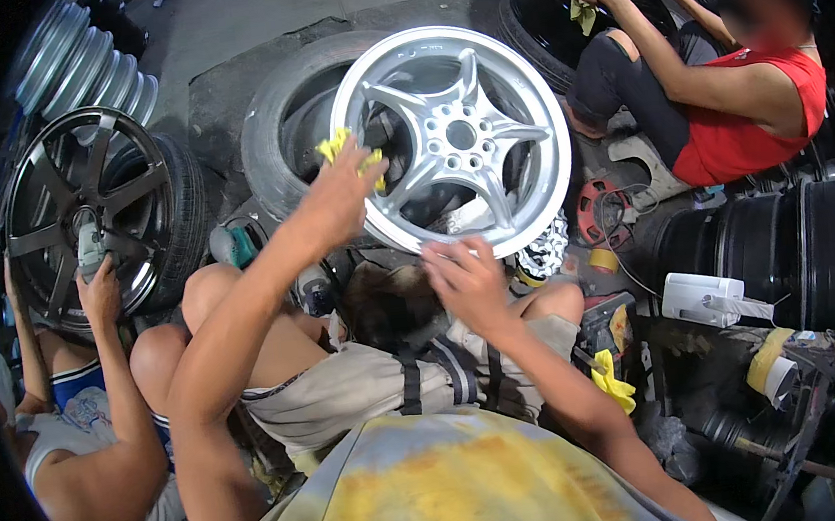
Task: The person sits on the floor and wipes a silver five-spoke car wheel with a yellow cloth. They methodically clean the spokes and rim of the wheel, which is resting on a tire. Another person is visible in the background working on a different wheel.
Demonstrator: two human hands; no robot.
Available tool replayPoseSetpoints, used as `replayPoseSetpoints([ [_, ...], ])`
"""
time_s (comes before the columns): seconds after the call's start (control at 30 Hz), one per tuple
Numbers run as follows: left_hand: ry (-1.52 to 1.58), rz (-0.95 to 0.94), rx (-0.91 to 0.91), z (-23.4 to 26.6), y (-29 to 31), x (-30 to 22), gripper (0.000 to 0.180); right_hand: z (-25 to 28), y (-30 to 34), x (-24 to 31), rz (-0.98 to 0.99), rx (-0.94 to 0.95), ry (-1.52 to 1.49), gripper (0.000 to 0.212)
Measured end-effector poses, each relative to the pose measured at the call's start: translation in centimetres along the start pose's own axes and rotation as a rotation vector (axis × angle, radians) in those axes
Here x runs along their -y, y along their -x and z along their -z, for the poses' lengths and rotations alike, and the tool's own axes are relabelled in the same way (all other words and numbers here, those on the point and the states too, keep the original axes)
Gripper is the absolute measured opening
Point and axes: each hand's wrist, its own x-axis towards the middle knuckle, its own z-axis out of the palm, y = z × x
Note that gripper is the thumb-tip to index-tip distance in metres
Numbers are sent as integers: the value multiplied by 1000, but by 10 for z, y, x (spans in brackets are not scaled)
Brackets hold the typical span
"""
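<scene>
A silver alloy wheel rim (529, 129) with several spokes lies tilted over a bare tire (274, 124) in front of me. My left hand (336, 196) grips a bright yellow cloth (336, 148) at the rim's left edge. Part of the cloth sticks out on both sides of the fingers. At the near edge of the rim is my right hand (470, 281), its fingers bent over the lip and holding it. The thumb's grip is partly hidden.
At left, a person holds a power tool (91, 247) against a dark wheel (47, 176). Another person in red (755, 107) sits at right by a black wheel, cloth in hand. Nearby are a green-grey power tool (232, 244), a red reel (602, 213), black rims (747, 239) and a yellow cloth (610, 383).
</scene>
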Motion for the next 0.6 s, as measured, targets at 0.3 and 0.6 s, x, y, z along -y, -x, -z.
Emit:
replayPoseSetpoints([
  [0.3,-267,5,202,-39,10,-173,52,107,4,-177,-33,99,470,24],
  [0.6,369,121,-326,-152,-153,-250,39,124,64,-141,-326,-11,328,17],
])
